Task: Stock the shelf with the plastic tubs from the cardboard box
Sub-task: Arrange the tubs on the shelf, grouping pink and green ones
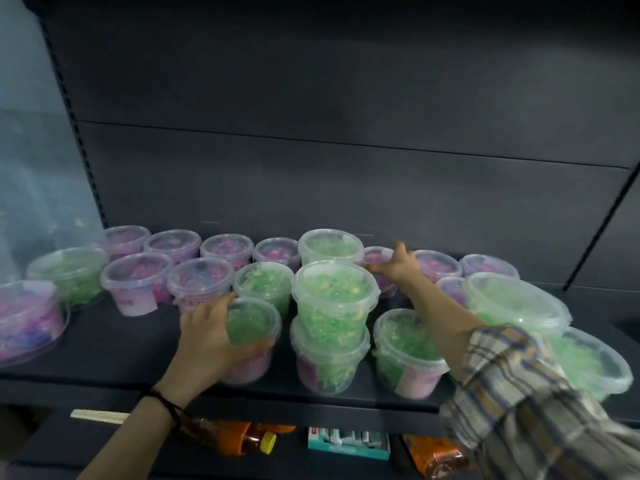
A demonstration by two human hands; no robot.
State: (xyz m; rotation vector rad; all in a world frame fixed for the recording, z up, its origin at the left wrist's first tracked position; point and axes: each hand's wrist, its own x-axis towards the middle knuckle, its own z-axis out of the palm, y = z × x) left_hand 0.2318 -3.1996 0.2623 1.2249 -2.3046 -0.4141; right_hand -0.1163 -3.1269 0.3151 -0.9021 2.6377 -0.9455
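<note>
Several clear plastic tubs with lids stand on a dark shelf (114, 344); some hold green filling, others pink and purple. My left hand (211, 336) grips a green tub (254, 323) near the shelf's front edge. Beside it stands a stack of two green tubs (332, 306). My right hand (393, 265) reaches to the back row with fingers spread and touches a pink tub (375, 256) there. Whether it holds that tub is unclear. The cardboard box is out of view.
A wide flat pink tub (27, 320) sits at the left edge, and wide green tubs (516, 303) at the right. On the lower shelf lie an orange bottle (249, 438), a teal box (346, 443) and an orange pack (436, 455). Dark back panel behind.
</note>
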